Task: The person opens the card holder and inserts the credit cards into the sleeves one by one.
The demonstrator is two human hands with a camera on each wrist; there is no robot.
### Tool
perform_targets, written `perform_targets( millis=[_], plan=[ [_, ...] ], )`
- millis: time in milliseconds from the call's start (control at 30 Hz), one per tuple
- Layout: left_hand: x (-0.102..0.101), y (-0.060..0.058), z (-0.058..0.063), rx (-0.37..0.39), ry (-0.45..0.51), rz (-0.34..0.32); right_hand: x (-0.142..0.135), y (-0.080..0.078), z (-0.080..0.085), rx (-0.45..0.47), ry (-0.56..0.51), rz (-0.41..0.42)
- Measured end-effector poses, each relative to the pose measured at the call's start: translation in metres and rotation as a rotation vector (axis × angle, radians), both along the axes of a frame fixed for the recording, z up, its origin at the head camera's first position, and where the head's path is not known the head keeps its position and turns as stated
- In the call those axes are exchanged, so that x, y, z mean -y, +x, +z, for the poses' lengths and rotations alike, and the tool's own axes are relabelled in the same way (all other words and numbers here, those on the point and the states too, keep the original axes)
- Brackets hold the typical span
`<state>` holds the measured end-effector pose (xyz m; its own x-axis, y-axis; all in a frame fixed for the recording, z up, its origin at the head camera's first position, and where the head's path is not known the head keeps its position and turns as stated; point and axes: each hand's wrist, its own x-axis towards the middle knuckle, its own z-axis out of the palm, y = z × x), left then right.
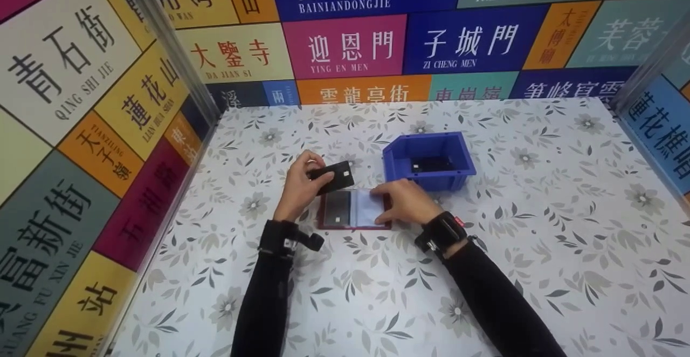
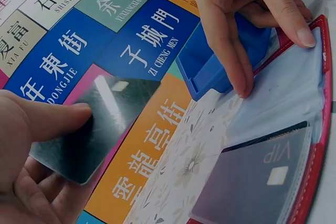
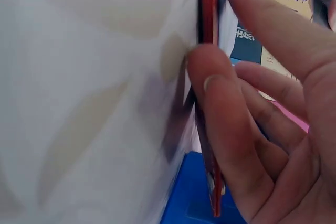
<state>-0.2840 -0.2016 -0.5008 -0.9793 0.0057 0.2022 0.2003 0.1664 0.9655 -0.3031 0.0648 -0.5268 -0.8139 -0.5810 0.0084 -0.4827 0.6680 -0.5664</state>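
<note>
My left hand (image 1: 297, 187) pinches a black bank card (image 1: 339, 176) with a chip, raised over the left side of an open card holder. The card holder (image 1: 389, 226) has a red edge with pale stitching and lies on the table. In its left clear pocket sits a dark card (image 2: 252, 174) marked VIP, also with a chip. On the right page is a bare clear plastic sleeve (image 1: 367, 208). My right hand (image 1: 407, 201) holds that page between thumb and a finger, set at opposite edges; the other fingers are bent beside it.
A blue open bin (image 1: 464, 176) stands behind the card holder to the right, with black cards (image 1: 434, 164) inside. The table (image 1: 350, 303) has a white leaf-print cover. Colourful panels with place names (image 1: 345, 44) wall the back and sides.
</note>
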Motion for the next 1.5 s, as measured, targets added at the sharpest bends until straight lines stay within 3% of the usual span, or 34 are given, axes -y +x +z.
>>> perform_targets(
  millis=[200, 467, 533, 667, 767, 967, 1333, 1500],
  plan=[
    [-0.003, 0.000, -0.003, 0.129, -0.091, -0.065, -0.002, -0.001, -0.002, -0.009, 0.023, 0.008],
    [-0.011, 0.000, -0.009, 0.245, -0.227, 0.069, -0.003, -0.001, 0.000, 0.017, 0.034, 0.006],
    [-0.012, 0.001, -0.011, 0.275, -0.241, 0.065, -0.003, -0.001, 0.001, 0.020, 0.034, 0.005],
    [-0.015, 0.002, -0.015, 0.337, -0.200, -0.007, -0.003, -0.002, 0.000, 0.011, 0.032, 0.014],
    [-0.016, 0.003, -0.017, 0.345, -0.215, -0.046, -0.003, -0.002, -0.001, 0.004, 0.031, 0.023],
    [-0.013, 0.002, -0.022, 0.320, -0.314, -0.054, -0.003, -0.002, -0.001, -0.004, 0.025, 0.025],
    [-0.011, 0.000, -0.028, 0.378, -0.270, -0.118, -0.004, -0.002, -0.002, 0.011, 0.022, 0.014],
    [-0.018, 0.001, -0.028, 0.370, -0.322, -0.130, -0.004, -0.003, -0.002, 0.017, 0.018, 0.011]
  ],
)
